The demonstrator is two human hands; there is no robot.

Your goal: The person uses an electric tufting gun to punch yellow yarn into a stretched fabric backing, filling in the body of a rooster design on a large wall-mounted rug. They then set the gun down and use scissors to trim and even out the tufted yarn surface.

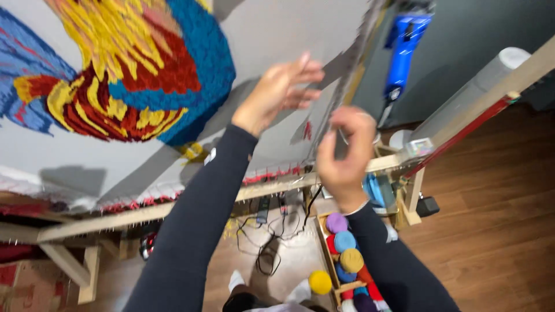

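Observation:
A grey cloth [272,29] is stretched on a wooden frame [144,212] and carries a tufted patch [144,63] of yellow, red and blue yarn at the upper left. My left hand [277,92] is raised in front of the bare cloth to the right of the patch, fingers apart and holding nothing. My right hand [344,153] is lower and to the right, at the cloth's right edge, with fingers curled toward the thumb. Motion blur hides whether anything is pinched in it. Both arms wear dark sleeves.
A blue tufting gun [404,46] hangs at the top right beyond the frame's edge. Several yarn balls [346,254] of different colours fill a wooden rack under my right arm. Black cables [269,237] trail on the floor, and wood flooring [491,231] lies to the right.

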